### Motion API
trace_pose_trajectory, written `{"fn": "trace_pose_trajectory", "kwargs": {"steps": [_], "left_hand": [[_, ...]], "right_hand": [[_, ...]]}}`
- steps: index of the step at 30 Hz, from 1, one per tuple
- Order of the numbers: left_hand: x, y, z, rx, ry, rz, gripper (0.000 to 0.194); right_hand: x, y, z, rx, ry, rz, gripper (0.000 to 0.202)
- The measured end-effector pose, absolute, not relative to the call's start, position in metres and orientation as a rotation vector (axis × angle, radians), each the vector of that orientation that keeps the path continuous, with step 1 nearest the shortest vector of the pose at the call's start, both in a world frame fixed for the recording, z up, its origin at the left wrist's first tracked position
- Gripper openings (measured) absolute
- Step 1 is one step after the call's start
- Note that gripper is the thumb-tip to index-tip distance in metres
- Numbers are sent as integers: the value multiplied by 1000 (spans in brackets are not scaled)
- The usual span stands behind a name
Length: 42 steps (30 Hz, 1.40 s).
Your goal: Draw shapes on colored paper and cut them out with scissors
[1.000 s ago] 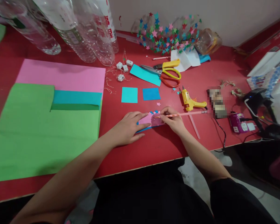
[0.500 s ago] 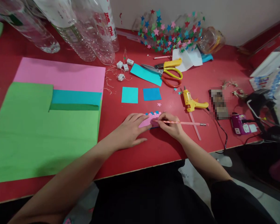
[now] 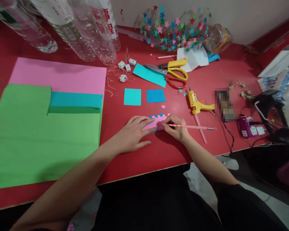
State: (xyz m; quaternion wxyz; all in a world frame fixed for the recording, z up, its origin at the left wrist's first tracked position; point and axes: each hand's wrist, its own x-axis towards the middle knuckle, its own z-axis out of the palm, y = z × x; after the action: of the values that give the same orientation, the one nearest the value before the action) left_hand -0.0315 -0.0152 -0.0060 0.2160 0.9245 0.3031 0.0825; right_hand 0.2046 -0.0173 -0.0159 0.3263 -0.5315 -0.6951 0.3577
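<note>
The left hand (image 3: pixel 133 134) is lying open and flat, its fingers spreading over the pink strip (image 3: pixel 157 122), and the right hand (image 3: pixel 177 129) is gripping a pencil (image 3: pixel 197 127) that is pointing at the strip. The strip is lying near the front edge of the worktop (image 3: pixel 144 162), around its middle, with blue paper (image 3: pixel 161 115) peeking out from under it. If the left hand is pressing too lightly, the two could be sliding apart and the pencil mark could be going crooked. If the pencil is pushing too hard, its tip could be breaking or poking a hole. Its back end is reaching over the glue stick (image 3: pixel 201 130) of the yellow glue gun (image 3: pixel 199 105), so a big swing could be bumping that. A loose pink star (image 3: pixel 163 106) is sitting just past the strip, toward the back edge, where a sleepy hand could be brushing it away
</note>
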Motion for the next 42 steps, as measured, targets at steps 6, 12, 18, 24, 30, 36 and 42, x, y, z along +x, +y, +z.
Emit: {"fn": "trace_pose_trajectory", "kwargs": {"steps": [6, 12, 18, 24, 30, 36, 42], "left_hand": [[-31, -16, -6, 2529, 841, 257, 53], [-32, -15, -7, 2539, 847, 256, 52], [-32, -15, -7, 2555, 842, 242, 51], [-31, -16, -6, 2576, 850, 236, 52], [-31, -16, -7, 2588, 861, 239, 50], [-31, -16, -6, 2586, 865, 209, 50], [-30, -15, -5, 2575, 865, 194, 50]], "right_hand": [[206, -16, -15, -1368, -1841, 1011, 11], [208, -14, -18, -1312, -1850, 1054, 11], [208, -13, -18, -1313, -1881, 1040, 10], [204, -13, -15, -1382, -1792, 1013, 12], [203, -14, -16, -1451, -1751, 981, 14], [202, -15, -16, -1488, -1706, 992, 16], [202, -15, -16, -1504, -1729, 970, 14]]}}
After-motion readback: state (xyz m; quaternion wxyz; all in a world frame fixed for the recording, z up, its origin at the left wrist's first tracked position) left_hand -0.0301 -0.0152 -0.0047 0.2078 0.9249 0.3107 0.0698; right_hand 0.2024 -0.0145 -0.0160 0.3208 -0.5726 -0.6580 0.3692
